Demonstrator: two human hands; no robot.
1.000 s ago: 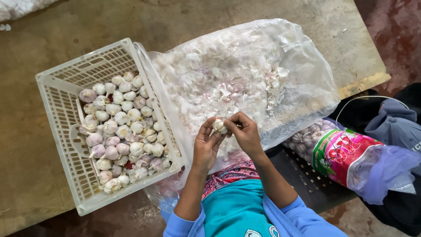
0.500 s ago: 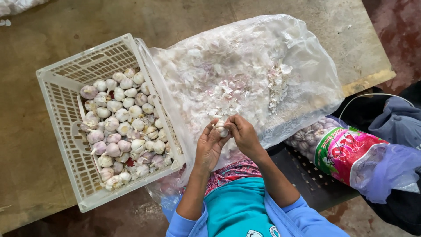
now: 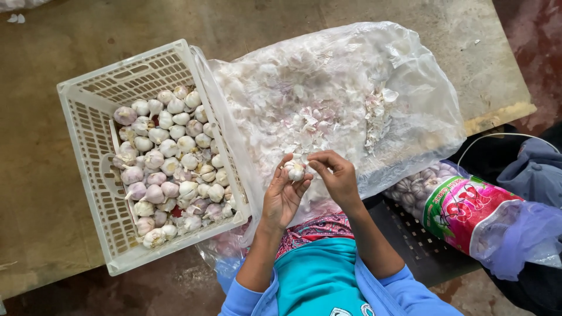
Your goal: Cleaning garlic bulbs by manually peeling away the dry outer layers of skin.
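My left hand (image 3: 282, 196) cups a white garlic bulb (image 3: 294, 170) in its fingers. My right hand (image 3: 335, 175) sits close beside it, thumb and fingertips pinched at the bulb's skin. Both hands hover over the near edge of a large clear plastic bag (image 3: 374, 76) filled with loose papery garlic skins (image 3: 304, 114). To the left stands a white slatted plastic crate (image 3: 88, 134) holding several whole garlic bulbs (image 3: 170, 169).
A printed red, green and pink sack of garlic (image 3: 462, 208) lies at the right on a dark perforated surface (image 3: 421, 248). The crate and bag rest on a worn brown table (image 3: 35, 175). Dark cloth lies at far right.
The bulb has turned slightly in my left hand, and my right fingers have shifted along its skin. Crate and bags stay where they were.
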